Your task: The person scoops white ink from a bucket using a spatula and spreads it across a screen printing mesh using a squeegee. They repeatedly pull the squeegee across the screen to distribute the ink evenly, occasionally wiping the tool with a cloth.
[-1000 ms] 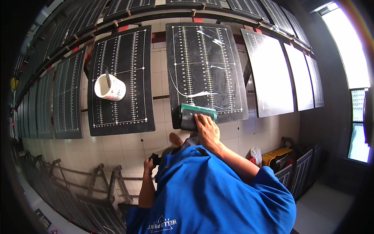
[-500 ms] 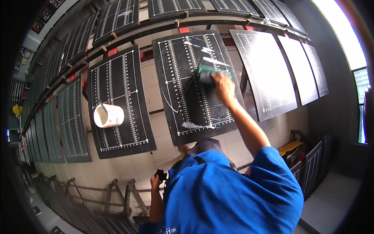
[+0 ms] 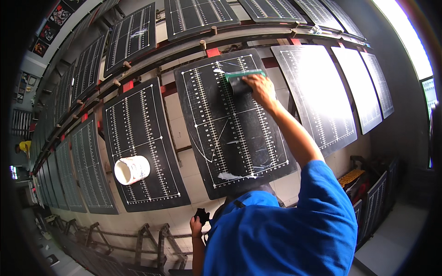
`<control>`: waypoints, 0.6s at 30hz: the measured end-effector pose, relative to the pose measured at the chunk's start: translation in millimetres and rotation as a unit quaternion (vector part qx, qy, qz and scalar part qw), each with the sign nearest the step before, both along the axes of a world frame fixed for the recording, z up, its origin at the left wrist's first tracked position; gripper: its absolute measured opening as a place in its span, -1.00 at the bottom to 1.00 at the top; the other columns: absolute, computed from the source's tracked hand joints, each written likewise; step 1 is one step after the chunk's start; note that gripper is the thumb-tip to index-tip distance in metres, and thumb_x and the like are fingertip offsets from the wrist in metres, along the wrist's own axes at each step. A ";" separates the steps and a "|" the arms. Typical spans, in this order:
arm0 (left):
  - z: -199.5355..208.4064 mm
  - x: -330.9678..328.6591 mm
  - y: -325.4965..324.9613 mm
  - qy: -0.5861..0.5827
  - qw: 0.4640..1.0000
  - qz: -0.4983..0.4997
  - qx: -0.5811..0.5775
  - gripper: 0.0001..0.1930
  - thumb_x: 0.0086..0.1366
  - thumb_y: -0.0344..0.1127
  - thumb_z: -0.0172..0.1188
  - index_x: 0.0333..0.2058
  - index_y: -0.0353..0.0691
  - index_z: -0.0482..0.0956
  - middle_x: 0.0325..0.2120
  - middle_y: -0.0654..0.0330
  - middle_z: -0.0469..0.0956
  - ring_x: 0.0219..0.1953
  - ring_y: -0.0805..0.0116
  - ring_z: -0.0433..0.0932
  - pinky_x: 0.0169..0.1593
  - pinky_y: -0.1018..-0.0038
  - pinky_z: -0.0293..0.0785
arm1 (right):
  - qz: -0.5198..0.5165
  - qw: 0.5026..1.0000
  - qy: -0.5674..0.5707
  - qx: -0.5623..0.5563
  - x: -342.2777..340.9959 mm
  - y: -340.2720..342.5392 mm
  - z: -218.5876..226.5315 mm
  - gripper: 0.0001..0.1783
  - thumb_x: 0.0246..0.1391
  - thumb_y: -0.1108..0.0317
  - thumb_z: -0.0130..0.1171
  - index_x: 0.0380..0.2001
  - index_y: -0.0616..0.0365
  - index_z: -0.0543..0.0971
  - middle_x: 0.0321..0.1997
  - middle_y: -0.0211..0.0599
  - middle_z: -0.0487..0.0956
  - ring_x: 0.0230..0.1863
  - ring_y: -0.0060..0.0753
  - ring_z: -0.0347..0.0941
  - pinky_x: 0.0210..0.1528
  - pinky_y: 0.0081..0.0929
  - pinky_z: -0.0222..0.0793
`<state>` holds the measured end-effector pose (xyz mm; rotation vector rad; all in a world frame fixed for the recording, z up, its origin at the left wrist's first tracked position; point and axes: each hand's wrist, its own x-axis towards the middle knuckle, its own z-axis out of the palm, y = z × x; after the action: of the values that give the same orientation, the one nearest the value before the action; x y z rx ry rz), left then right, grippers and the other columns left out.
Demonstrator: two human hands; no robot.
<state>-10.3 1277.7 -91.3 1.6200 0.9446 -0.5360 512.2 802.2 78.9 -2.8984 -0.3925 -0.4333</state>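
Note:
My right hand is closed on a squeegee with a dark body and a green blade, pressed against the far part of a black board. White scales and lines mark that board. A small white smear lies just left of the blade, and a larger white smear is near the board's close edge. Low at my left side, my left hand grips a crumpled black thing that looks like cloth. On the neighbouring board to the left stands a white bucket; its contents cannot be made out.
More marked boards line the rack on both sides, and glare whitens a board at right. A rail with wooden pegs runs behind them. Boards lean by a yellow piece at lower right. Far left is a person in yellow.
My right hand has pushed the squeegee toward the board's far edge. White streaks near that edge have mostly gone from sight. The whole view has shifted, so the boards sit lower.

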 end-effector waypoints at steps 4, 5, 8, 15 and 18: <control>8.9 0.8 3.0 0.023 0.998 0.051 0.008 -0.76 0.40 -0.30 0.04 -0.17 -0.39 0.53 -0.33 0.13 0.56 -0.30 0.33 0.50 -0.18 0.37 0.46 | 0.005 1.000 -0.014 0.007 65.4 -10.2 -1.8 -0.47 -0.06 0.54 0.10 0.03 -0.12 0.63 0.02 -0.49 0.61 0.09 -0.34 0.48 0.14 -0.34 0.34; 12.5 2.1 -0.9 0.024 0.997 0.071 0.001 -0.77 0.39 -0.30 0.05 -0.18 -0.38 0.54 -0.33 0.14 0.56 -0.30 0.34 0.49 -0.18 0.37 0.46 | 0.007 1.000 -0.022 0.009 67.7 -11.3 -2.5 -0.47 -0.07 0.54 0.10 0.02 -0.11 0.64 0.02 -0.49 0.61 0.08 -0.34 0.48 0.14 -0.35 0.34; 2.4 -16.6 5.0 0.041 0.998 0.038 0.007 -0.78 0.39 -0.31 0.05 -0.19 -0.37 0.54 -0.35 0.15 0.56 -0.32 0.35 0.48 -0.19 0.36 0.45 | 0.005 0.999 -0.024 0.023 34.3 -1.2 -7.7 -0.47 -0.07 0.56 0.09 0.01 -0.11 0.64 -0.04 -0.44 0.61 0.04 -0.30 0.49 0.05 -0.36 0.40; -22.3 -18.3 -19.2 0.077 0.991 0.082 -0.066 -0.78 0.38 -0.33 0.05 -0.15 -0.37 0.53 -0.32 0.14 0.57 -0.29 0.32 0.54 -0.21 0.35 0.52 | 0.133 0.987 0.088 0.004 -134.3 31.9 8.5 -0.43 0.02 0.38 0.10 0.18 -0.06 0.51 0.15 -0.47 0.50 0.21 -0.37 0.38 0.23 -0.35 0.30; -20.5 -7.6 -25.3 0.085 0.988 0.088 -0.097 -0.78 0.39 -0.33 0.05 -0.14 -0.37 0.53 -0.32 0.14 0.57 -0.30 0.32 0.54 -0.20 0.36 0.50 | 0.198 0.979 0.045 -0.021 -89.4 52.6 1.4 -0.45 0.04 0.36 0.08 0.17 -0.02 0.51 0.17 -0.50 0.48 0.23 -0.41 0.32 0.25 -0.37 0.23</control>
<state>-17.9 1252.5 -111.8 1.3176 1.1134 -0.6309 422.8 854.8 80.3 -2.7649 -0.9486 -0.2300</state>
